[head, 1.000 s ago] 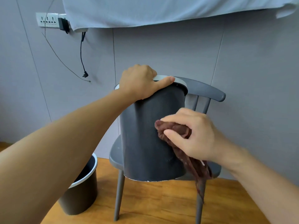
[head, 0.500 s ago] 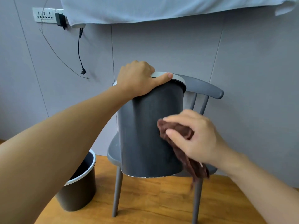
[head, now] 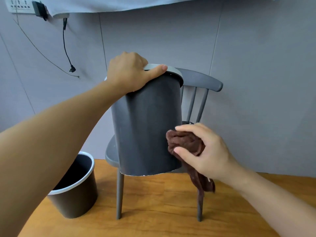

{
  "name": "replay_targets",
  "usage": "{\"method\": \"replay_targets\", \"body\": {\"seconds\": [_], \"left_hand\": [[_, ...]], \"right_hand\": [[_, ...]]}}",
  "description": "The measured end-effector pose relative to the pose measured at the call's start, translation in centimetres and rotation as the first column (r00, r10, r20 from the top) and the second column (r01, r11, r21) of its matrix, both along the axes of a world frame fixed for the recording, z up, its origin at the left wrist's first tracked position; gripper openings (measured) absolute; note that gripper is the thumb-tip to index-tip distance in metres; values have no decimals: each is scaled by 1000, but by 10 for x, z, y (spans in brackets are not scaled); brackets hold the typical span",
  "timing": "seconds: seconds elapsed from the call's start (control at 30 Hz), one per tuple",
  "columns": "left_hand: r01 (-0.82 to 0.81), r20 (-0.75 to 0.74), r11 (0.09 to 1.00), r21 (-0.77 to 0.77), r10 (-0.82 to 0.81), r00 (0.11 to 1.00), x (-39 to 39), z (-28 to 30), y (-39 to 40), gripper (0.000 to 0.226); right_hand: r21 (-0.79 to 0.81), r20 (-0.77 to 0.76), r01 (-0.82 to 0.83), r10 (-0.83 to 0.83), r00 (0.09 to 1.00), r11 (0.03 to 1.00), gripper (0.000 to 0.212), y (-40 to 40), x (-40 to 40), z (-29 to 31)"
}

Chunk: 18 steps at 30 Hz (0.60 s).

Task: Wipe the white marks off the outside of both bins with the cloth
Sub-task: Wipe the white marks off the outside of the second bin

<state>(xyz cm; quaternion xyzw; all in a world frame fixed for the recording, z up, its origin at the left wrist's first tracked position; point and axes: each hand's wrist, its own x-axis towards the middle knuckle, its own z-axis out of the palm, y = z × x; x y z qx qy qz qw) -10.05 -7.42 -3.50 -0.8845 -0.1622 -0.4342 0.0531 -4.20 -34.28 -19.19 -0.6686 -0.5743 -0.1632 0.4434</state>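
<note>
A tall dark grey bin (head: 145, 127) with a pale rim stands tilted on the seat of a grey chair (head: 200, 79). My left hand (head: 130, 74) grips its rim at the top, thumb stretched along the edge. My right hand (head: 205, 151) holds a bunched brown cloth (head: 184, 142) against the bin's lower right side; a tail of the cloth hangs below my wrist. Thin white flecks show along the bin's bottom edge. A second dark bin (head: 75, 194) with a white rim stands open on the floor at the lower left.
The chair stands against a grey panelled wall (head: 256, 65) on a wooden floor (head: 162, 211). A socket strip (head: 18, 6) with a plug and a dangling black cable (head: 65, 47) is at the upper left. A pale sheet hangs along the top.
My right hand has slid the cloth down the bin's right side, from about mid-height to near the bottom. My left hand keeps its grip on the rim.
</note>
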Motion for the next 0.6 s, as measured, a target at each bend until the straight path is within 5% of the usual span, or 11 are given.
{"method": "replay_targets", "body": {"seconds": [0.13,0.27,0.6], "left_hand": [[-4,-2,1000,6,4,1000,-1,1,-1,82],[-3,2,1000,-2,3,1000,-1,0,-2,81],[-2,19,1000,-16,3,1000,-3,-2,3,81]], "right_hand": [[137,-79,222,-213,974,965,59,21,3,13],[74,-7,325,-325,946,943,63,41,-12,-9],[37,-90,192,-188,978,981,64,23,-17,-22]]}}
